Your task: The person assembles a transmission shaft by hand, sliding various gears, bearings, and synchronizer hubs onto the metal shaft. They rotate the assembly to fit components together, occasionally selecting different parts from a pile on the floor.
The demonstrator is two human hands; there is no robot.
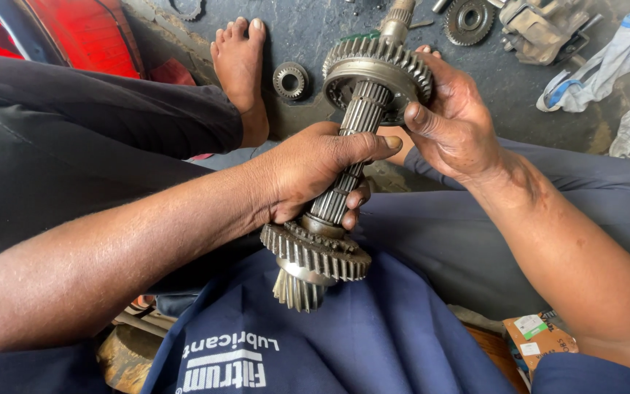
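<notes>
Greasy concrete floor (329, 29) behind; splined gear shaft (351, 157) tilted over the lap. Left hand (315, 171) wraps the splines mid-shaft, above the lower gear (315, 252). Right hand (450, 120) pinches the upper toothed gear (377, 69) at its rim. Loose gears (291, 79) and rags (607, 66) lie beyond, bare foot (240, 62) nearby.

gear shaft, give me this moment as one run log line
left hand: gripping splined gear shaft mid-length | right hand: on upper gear | lower gear: seated near shaft end, over lap | loose small gear: on floor by bare foot
</notes>
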